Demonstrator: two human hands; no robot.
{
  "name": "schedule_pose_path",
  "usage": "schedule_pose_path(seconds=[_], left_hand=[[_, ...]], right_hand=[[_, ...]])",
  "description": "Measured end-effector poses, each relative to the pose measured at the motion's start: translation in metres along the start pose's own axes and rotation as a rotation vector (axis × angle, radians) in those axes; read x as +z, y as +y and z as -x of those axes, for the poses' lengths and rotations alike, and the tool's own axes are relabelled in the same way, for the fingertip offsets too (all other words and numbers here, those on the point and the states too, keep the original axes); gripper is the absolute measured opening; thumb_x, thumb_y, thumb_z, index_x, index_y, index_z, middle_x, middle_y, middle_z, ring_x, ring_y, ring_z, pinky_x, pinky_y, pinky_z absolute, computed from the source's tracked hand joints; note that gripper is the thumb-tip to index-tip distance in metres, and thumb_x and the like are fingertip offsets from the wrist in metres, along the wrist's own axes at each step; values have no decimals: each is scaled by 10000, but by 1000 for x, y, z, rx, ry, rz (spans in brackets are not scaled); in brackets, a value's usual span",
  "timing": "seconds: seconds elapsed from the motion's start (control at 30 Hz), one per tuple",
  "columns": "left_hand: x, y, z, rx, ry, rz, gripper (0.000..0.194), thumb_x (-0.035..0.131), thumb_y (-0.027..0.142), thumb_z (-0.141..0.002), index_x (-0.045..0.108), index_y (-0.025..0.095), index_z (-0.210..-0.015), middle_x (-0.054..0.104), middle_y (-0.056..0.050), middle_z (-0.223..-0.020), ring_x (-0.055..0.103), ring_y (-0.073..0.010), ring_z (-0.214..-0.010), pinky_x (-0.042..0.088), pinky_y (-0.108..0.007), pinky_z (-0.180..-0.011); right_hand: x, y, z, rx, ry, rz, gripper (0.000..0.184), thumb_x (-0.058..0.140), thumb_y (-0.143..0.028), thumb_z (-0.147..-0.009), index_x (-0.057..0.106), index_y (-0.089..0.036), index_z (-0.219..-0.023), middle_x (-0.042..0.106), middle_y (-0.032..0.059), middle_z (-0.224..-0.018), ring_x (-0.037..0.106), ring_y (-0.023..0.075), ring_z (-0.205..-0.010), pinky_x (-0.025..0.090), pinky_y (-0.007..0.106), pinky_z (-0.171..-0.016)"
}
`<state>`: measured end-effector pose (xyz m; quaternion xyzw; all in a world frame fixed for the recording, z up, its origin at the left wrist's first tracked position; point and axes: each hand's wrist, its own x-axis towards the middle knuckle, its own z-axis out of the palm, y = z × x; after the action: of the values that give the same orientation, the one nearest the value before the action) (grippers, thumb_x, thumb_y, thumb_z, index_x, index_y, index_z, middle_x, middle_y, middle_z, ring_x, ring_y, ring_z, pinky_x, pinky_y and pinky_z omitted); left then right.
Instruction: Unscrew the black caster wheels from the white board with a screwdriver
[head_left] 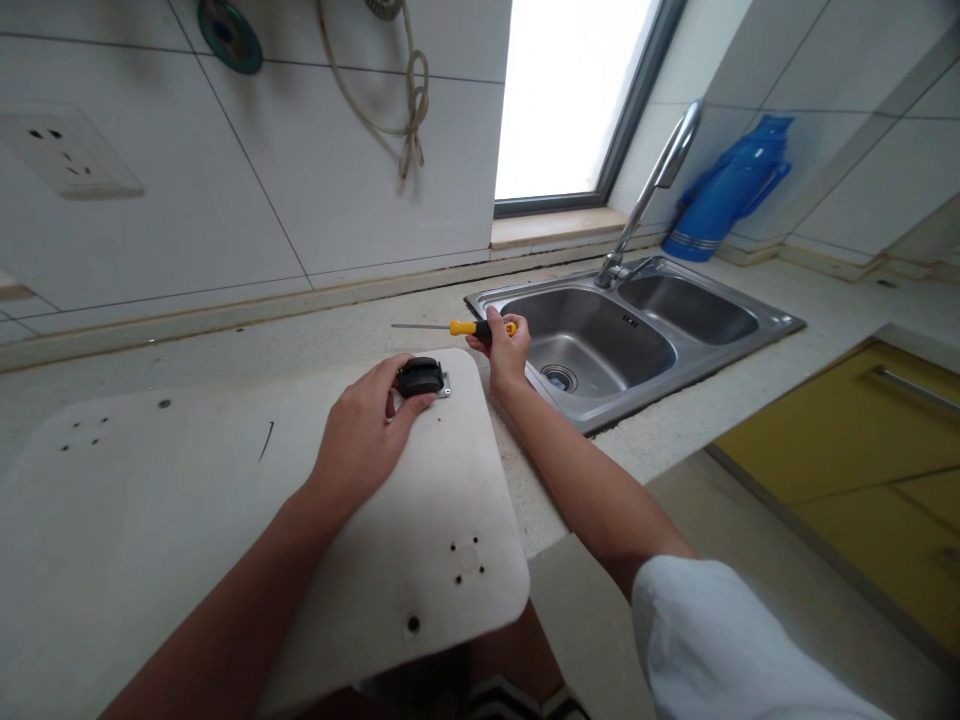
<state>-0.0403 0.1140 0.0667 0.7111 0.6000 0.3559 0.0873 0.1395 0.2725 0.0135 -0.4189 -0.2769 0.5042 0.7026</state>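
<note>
My left hand [373, 415] grips a black caster wheel [421, 377] with a metal mounting plate, which sits near the far right corner of a white board [300, 560]. The board lies flat, with small screw holes grouped at its other visible corners. In my right hand [506, 348] is a screwdriver [466, 327] with a yellow and black handle, its shaft pointing left. The screwdriver's tip is apart from the caster, beyond it over the countertop.
A double steel sink [592, 345] with a tall faucet [652, 195] is set in the countertop [352, 335] on the right. Behind it stands a blue thermos flask [731, 190]. Yellow drawers [847, 430] are at the right. A tied cord [415, 100] hangs on the tiled wall.
</note>
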Motion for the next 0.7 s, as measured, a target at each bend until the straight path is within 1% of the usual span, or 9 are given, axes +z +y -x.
schedule_pose_path(seconds=[0.13, 0.33, 0.43, 0.57, 0.7], left_hand=[[-1, 1, 0, -15, 6, -8, 435, 697, 435, -1012, 712, 195, -1374, 816, -82, -1123, 684, -231, -832, 570, -385, -894], [-2, 3, -1, -36, 17, 14, 433, 683, 428, -1010, 713, 208, -1383, 806, -65, -1105, 649, -212, -787, 561, -367, -863], [-3, 2, -1, -66, 22, 49, 439, 685, 438, -1003, 723, 216, -1380, 776, -39, -1007, 628, -210, -773, 540, -355, -829], [-4, -1, -4, -134, 38, 111, 479, 702, 488, -976, 745, 217, -1369, 682, -4, -826, 587, -213, -729, 485, -336, -735], [-8, -7, -6, -177, 60, 185, 490, 716, 542, -948, 773, 219, -1312, 694, -18, -851, 586, -213, -742, 460, -331, -700]], right_hand=[[0, 1, 1, 6, 8, 4, 578, 927, -549, -845, 460, -268, -1038, 631, -116, -762, 723, 111, -502, 641, 206, -479], [1, 2, 1, 8, 10, 11, 514, 897, -514, -890, 467, -268, -1029, 645, -108, -756, 722, 111, -502, 636, 200, -477], [0, 1, 1, 11, 10, 14, 507, 894, -512, -895, 469, -267, -1021, 647, -111, -750, 724, 113, -503, 634, 202, -476], [-1, 2, 0, 6, 16, 13, 514, 901, -506, -892, 469, -260, -1021, 638, -114, -760, 732, 114, -509, 635, 203, -484], [-3, 4, -3, 3, 22, 13, 478, 875, -477, -925, 466, -255, -1033, 632, -113, -759, 734, 108, -522, 646, 200, -519]])
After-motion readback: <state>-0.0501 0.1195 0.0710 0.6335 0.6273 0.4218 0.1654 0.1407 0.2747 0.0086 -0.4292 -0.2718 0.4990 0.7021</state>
